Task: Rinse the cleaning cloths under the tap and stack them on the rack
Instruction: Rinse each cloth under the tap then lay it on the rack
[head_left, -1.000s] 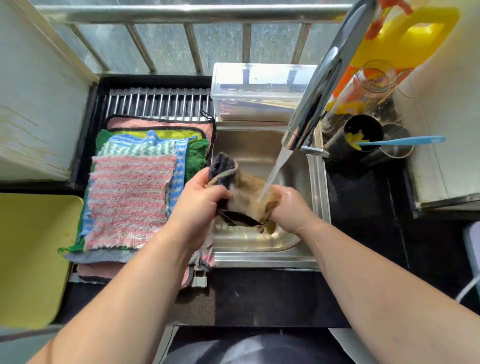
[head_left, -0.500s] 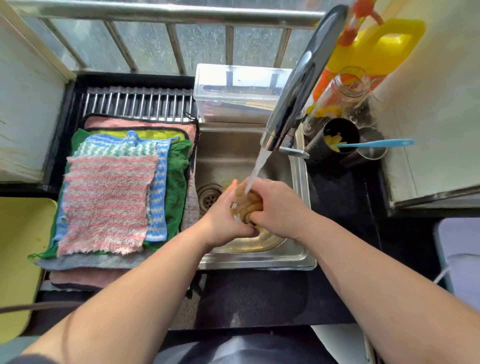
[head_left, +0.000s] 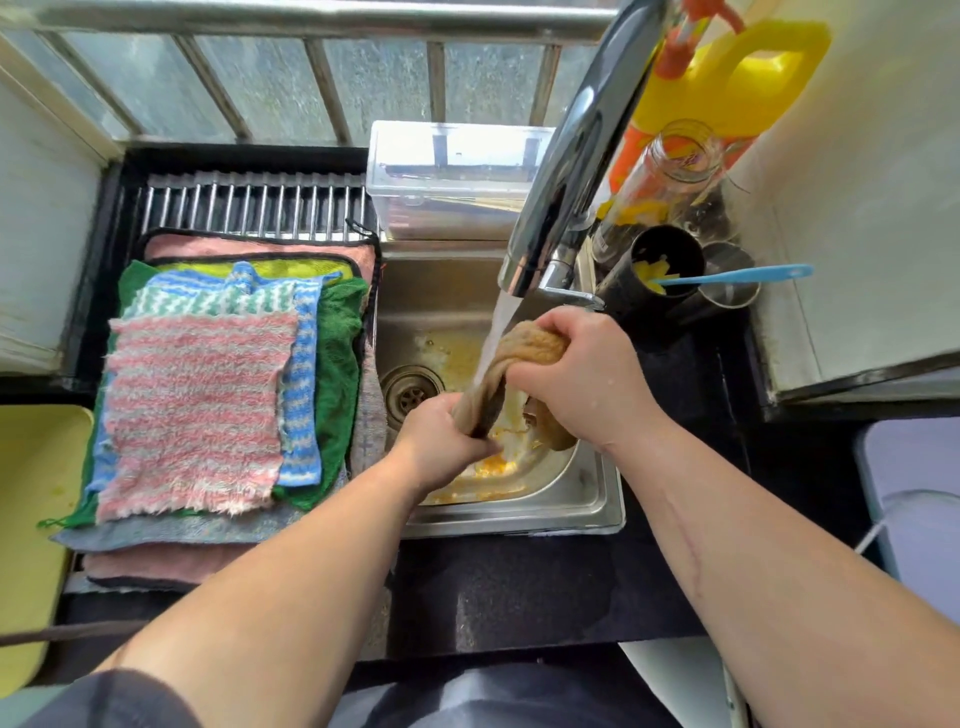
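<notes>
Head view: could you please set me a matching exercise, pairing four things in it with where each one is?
Things:
1. brown cloth
2. pink striped cloth
3. blue utensil
4. clear box

Places:
A. top of the stack on the rack
B. behind the sink
C. under the running tap
D. one end in the black cup

Pairs: 1-C, 2-A, 3-D, 4-B

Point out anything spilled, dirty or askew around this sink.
Yellow-orange murky water pools in the stainless steel sink, below the twisted brown cloth gripped by the left hand and right hand under the running chrome tap. The cloth pile on the metal rack lies staggered.
</notes>
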